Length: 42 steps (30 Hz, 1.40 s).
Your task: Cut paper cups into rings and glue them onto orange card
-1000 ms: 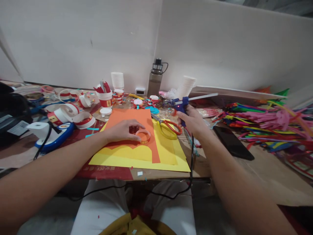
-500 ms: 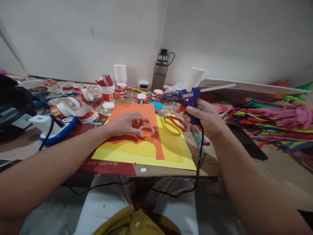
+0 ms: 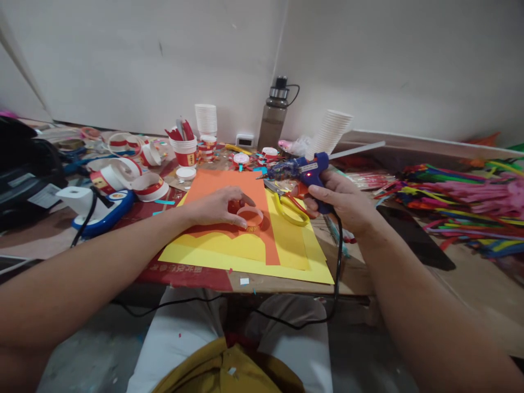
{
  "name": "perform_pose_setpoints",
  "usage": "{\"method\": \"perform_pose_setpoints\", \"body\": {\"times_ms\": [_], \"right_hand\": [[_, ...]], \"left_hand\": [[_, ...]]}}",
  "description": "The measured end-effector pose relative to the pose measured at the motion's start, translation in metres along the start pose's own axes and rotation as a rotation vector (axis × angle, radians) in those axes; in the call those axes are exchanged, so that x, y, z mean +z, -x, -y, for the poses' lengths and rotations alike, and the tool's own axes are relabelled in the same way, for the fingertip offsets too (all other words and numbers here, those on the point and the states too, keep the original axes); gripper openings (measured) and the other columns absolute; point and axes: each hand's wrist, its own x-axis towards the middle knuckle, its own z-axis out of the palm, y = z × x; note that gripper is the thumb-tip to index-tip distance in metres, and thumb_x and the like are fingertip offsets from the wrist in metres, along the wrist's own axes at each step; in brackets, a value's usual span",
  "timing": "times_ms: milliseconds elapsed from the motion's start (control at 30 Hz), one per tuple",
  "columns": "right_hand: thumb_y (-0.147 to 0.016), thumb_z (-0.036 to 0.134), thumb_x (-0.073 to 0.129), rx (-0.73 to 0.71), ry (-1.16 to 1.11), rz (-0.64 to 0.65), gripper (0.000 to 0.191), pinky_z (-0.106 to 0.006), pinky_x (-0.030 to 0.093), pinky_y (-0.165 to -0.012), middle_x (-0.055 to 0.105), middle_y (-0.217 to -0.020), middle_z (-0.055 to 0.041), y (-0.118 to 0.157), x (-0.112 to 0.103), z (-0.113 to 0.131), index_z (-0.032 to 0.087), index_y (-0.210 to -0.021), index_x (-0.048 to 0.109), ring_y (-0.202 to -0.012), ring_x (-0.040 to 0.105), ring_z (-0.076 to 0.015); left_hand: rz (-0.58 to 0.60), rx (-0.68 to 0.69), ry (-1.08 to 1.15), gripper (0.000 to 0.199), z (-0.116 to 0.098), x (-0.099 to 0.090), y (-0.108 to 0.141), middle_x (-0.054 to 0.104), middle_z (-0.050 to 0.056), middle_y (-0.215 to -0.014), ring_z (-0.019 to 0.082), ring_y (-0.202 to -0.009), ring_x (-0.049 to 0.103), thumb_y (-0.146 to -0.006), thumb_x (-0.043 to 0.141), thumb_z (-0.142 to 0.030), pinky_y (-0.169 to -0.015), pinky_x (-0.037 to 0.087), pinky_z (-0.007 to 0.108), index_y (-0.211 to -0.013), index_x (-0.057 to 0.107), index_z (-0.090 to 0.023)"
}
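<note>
My right hand [image 3: 341,199] is wrapped round the handle of a blue glue gun [image 3: 314,170], whose nozzle points left and whose glue stick sticks out behind. A small red light glows on it. My left hand [image 3: 219,208] rests over the orange sheet [image 3: 221,183], thumb and fingers curved apart beside a small paper-cup ring [image 3: 250,217]; whether they touch it is unclear. Yellow sheets [image 3: 290,262] lie under the orange one. Yellow- and red-handled scissors [image 3: 292,211] lie just below the nozzle.
Cut cup rings [image 3: 149,187] and a blue-and-white device [image 3: 104,215] lie left. Behind stand a cup of markers [image 3: 184,150], a bottle [image 3: 272,120] and stacked cups [image 3: 332,131]. Colourful pipe cleaners [image 3: 487,196] and a dark phone [image 3: 415,237] lie right. A black cable [image 3: 338,273] hangs in front.
The glue gun in my right hand has moved left and slightly down, its nozzle now over the scissors' blades. My left hand stays beside the ring. The view has shifted slightly.
</note>
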Motion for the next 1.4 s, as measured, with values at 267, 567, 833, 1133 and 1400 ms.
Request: {"method": "perform_pose_setpoints", "body": {"times_ms": [267, 567, 833, 1133, 1400], "right_hand": [[-0.075, 0.033, 0.070, 0.015, 0.008, 0.050, 0.029, -0.021, 0.039, -0.043, 0.054, -0.064, 0.0048, -0.001, -0.002, -0.004, 0.023, -0.098, 0.055, -0.049, 0.047, -0.0091], [-0.078, 0.034, 0.069, 0.031, 0.038, 0.078, 0.031, -0.023, 0.038, -0.046, 0.053, -0.061, 0.0045, 0.002, -0.001, 0.000, 0.023, -0.103, 0.053, -0.050, 0.046, -0.0102], [-0.080, 0.036, 0.067, 0.033, 0.116, 0.099, 0.031, -0.023, 0.033, -0.044, 0.054, -0.061, 0.0044, 0.003, -0.004, 0.001, 0.023, -0.105, 0.053, -0.047, 0.045, -0.0099], [-0.083, 0.040, 0.064, 0.018, 0.293, 0.168, 0.030, -0.023, 0.032, -0.043, 0.056, -0.067, 0.0023, 0.008, -0.005, 0.005, 0.020, -0.104, 0.055, -0.047, 0.045, -0.0088], [-0.085, 0.042, 0.058, -0.147, 0.785, 0.160, 0.043, -0.033, 0.048, -0.072, 0.064, -0.107, -0.0096, 0.008, 0.002, 0.008, 0.016, -0.119, 0.059, -0.089, 0.060, -0.0229]], "left_hand": [[-0.004, -0.002, -0.017, 0.050, 0.002, 0.000, 0.000, 0.059, 0.003, -0.111, 0.021, -0.104, 0.053, -0.071, 0.070, -0.049, -0.090, 0.040, 0.029, -0.114, 0.063, -0.024], [0.020, 0.028, -0.004, 0.046, 0.003, -0.001, -0.001, 0.060, 0.003, -0.110, 0.021, -0.107, 0.052, -0.075, 0.066, -0.050, -0.094, 0.039, 0.031, -0.112, 0.064, -0.024], [0.005, 0.048, -0.017, 0.045, 0.003, 0.000, 0.001, 0.060, 0.002, -0.103, 0.020, -0.102, 0.053, -0.075, 0.067, -0.048, -0.090, 0.039, 0.030, -0.114, 0.064, -0.026], [-0.007, 0.110, -0.026, 0.045, 0.007, 0.002, -0.001, 0.059, 0.003, -0.097, 0.019, -0.097, 0.053, -0.076, 0.068, -0.046, -0.088, 0.039, 0.030, -0.115, 0.065, -0.024], [-0.025, 0.099, -0.041, 0.049, 0.009, 0.003, -0.001, 0.060, 0.005, -0.101, 0.020, -0.100, 0.052, -0.073, 0.070, -0.051, -0.090, 0.038, 0.030, -0.110, 0.064, -0.020]]}}
